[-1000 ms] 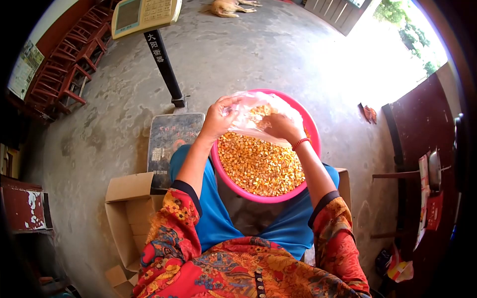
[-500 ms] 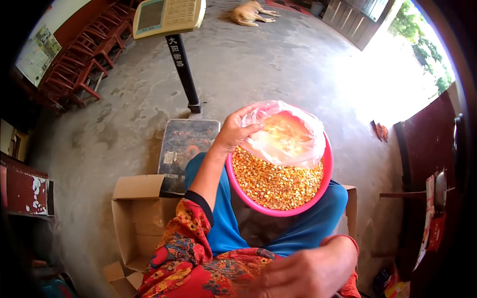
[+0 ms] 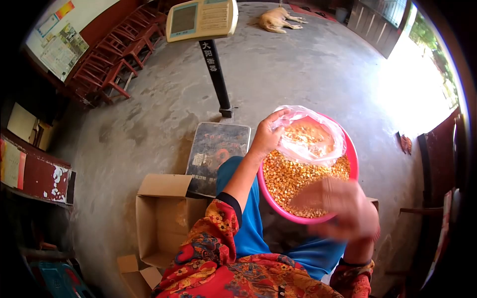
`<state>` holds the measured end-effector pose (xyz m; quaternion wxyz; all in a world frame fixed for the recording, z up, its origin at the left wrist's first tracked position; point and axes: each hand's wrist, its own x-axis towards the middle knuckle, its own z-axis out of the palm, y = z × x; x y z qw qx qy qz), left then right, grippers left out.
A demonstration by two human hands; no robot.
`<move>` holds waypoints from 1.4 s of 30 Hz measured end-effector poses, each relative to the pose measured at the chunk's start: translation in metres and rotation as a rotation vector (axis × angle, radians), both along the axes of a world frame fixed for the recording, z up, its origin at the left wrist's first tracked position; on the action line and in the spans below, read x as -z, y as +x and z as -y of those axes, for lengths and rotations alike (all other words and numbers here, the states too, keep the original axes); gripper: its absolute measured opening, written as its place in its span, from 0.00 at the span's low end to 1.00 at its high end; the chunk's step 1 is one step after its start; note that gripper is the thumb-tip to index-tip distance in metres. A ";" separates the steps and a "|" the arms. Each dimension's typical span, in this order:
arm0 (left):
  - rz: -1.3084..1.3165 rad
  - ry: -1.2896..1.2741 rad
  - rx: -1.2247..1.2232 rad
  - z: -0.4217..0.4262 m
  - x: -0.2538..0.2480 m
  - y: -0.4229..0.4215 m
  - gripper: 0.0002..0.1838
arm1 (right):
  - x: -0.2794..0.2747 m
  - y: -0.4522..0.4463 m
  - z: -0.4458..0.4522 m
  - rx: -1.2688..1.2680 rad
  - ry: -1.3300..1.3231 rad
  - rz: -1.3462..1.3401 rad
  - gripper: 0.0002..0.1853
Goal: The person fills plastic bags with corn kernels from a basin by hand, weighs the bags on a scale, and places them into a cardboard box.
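A pink basin (image 3: 262, 185) full of yellow corn kernels (image 3: 284, 182) rests at my lap, between my knees. My left hand (image 3: 268, 133) grips the rim of a clear plastic bag (image 3: 325, 160), which lies over the far part of the basin with its mouth spread. Kernels show through or inside the bag; I cannot tell which. Over the near right side of the basin is my right hand (image 3: 338, 206), smeared by motion, so its fingers and anything in them are unclear.
A platform scale (image 3: 218, 154) with a display (image 3: 202, 20) on a black post stands ahead. An open cardboard box (image 3: 166, 223) is at my left. Red wooden chairs (image 3: 117, 74) line the left wall. A dog (image 3: 280, 21) lies on the floor far ahead.
My right hand has moved from near my body forward to the basin's near right edge. My left hand still holds the bag. The whole view has shifted, with things now further right.
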<state>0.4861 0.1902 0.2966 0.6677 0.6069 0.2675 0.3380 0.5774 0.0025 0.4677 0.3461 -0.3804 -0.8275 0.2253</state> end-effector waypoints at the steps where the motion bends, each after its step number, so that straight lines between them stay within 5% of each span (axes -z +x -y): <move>1: 0.032 0.011 -0.022 -0.001 0.007 0.002 0.25 | 0.024 0.013 -0.016 0.185 -0.022 0.061 0.21; 3: 0.072 0.021 -0.023 -0.005 0.018 0.006 0.24 | 0.073 0.035 -0.051 0.448 -0.246 -0.134 0.21; 5: -0.035 0.270 -0.153 -0.009 0.029 0.007 0.25 | 0.157 0.080 -0.086 0.589 -0.143 -0.108 0.23; 7: -0.041 0.458 -0.169 -0.019 0.050 0.007 0.25 | 0.190 0.115 -0.100 0.945 -0.511 0.292 0.26; 8: -0.051 0.649 -0.207 -0.022 0.056 0.009 0.25 | 0.207 0.127 -0.104 0.949 -0.429 0.350 0.27; 11: -0.143 0.249 -0.153 -0.001 0.016 0.003 0.25 | 0.185 0.125 -0.106 1.018 -0.442 0.321 0.27; 14: -0.146 0.350 -0.171 -0.010 0.032 0.007 0.22 | 0.188 0.126 -0.112 0.979 -0.595 -0.008 0.29; 16: -0.135 0.374 -0.190 -0.010 0.036 0.011 0.22 | 0.201 0.126 -0.115 0.719 -0.295 0.456 0.33; 17: -0.171 0.414 -0.197 -0.010 0.038 0.013 0.22 | 0.206 0.127 -0.115 0.665 -0.434 0.625 0.32; 20: -0.227 0.493 -0.218 -0.009 0.039 0.016 0.23 | 0.205 0.120 -0.112 0.673 -0.548 0.674 0.30; 23: -0.243 0.504 -0.222 -0.011 0.049 0.019 0.24 | 0.206 0.109 -0.104 0.775 -0.260 0.426 0.25; 25: -0.235 0.482 -0.207 -0.012 0.049 0.020 0.25 | 0.201 0.099 -0.103 0.503 -0.229 0.544 0.19; 26: -0.263 0.503 -0.191 -0.011 0.049 0.020 0.26 | 0.206 0.101 -0.107 0.425 -0.473 0.604 0.15; 28: -0.286 0.530 -0.165 -0.005 0.037 0.018 0.27 | 0.204 0.098 -0.102 0.510 -0.402 0.592 0.13; 30: -0.529 0.803 -0.351 0.008 0.015 0.014 0.29 | 0.206 0.100 -0.097 0.579 -0.310 0.554 0.13; 33: -0.337 1.094 -0.439 0.020 -0.011 0.009 0.29 | 0.200 0.092 -0.100 0.680 -0.264 0.401 0.11; 35: -0.203 1.297 -0.239 0.051 -0.033 0.010 0.30 | 0.199 0.091 -0.102 0.561 -0.305 0.503 0.12; 36: -0.081 1.266 -0.120 0.069 -0.033 0.013 0.29 | 0.198 0.081 -0.090 0.706 0.117 0.783 0.13; 37: 0.038 1.227 -0.004 0.087 -0.032 0.019 0.28 | 0.206 0.074 -0.090 0.755 0.189 0.863 0.11; 42: -0.033 1.366 0.289 0.126 -0.021 0.038 0.20 | 0.232 0.063 -0.102 0.662 -0.447 0.772 0.04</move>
